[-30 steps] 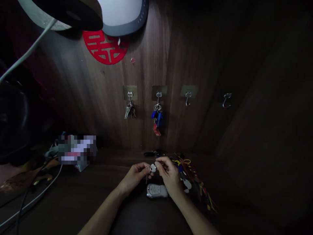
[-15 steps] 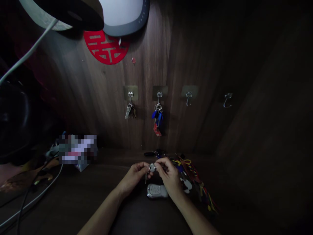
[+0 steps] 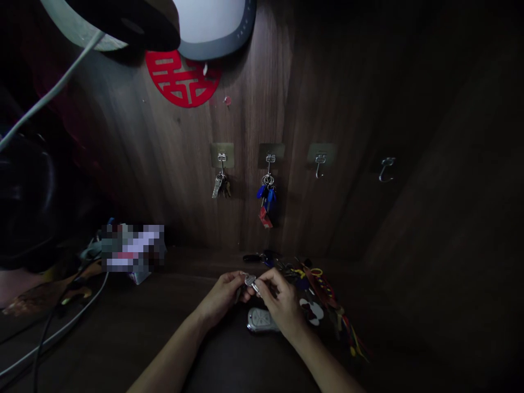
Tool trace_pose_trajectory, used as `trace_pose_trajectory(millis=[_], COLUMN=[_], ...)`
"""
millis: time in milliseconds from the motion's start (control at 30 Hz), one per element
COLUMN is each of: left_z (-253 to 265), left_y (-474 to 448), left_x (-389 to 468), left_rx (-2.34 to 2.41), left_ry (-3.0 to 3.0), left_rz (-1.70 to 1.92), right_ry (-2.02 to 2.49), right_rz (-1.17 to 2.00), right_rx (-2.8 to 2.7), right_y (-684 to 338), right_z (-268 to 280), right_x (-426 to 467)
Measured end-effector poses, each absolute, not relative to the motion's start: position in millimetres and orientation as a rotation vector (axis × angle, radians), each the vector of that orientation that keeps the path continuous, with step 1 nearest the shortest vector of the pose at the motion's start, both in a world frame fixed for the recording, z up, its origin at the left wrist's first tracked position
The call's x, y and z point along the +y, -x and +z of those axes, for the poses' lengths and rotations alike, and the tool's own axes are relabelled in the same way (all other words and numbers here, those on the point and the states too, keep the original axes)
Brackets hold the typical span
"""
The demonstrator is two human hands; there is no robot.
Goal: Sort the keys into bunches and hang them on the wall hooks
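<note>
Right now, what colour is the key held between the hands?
The key is silvery grey, seen best in the head view.

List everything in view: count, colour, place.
Held key: 1 clear, silver, between both hands
Remote-like fob: 1, grey, below hands
Black fob: 1, beyond hands
Corded keyrings: count unclear, multicoloured, right of right hand
Wall hooks: 4, silver
Plain key bunch: 1, mostly silver, leftmost hook
Tagged key bunch: 1, blue/red, second hook
Ornament: 1, red, upper wall
Cap-like items: 2, dark/pale, top left
Cables: several, white/black, left
Pixelated item: 1, mixed, left
Left hand: 1, centre
Right hand: 1, centre
</note>
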State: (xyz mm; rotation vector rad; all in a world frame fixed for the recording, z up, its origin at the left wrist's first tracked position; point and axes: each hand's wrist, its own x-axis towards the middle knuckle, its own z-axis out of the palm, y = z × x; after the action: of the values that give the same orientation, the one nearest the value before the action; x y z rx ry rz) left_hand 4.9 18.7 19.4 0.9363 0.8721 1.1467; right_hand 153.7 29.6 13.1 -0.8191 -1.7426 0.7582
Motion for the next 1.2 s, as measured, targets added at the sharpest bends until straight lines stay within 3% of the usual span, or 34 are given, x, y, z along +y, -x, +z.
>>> trace_pose_trajectory(millis=[1200], left_z=[15.5], left_y=[-0.3], left_x=[16.3], left_rx=[0.769], left_ry=[-1.085], left_rz=[0.942], right_ry=[0.694], right_rz=[0.607], right_rx=[-1.866], right_y=[-157.6], right_z=[21.8], right_x=[27.5])
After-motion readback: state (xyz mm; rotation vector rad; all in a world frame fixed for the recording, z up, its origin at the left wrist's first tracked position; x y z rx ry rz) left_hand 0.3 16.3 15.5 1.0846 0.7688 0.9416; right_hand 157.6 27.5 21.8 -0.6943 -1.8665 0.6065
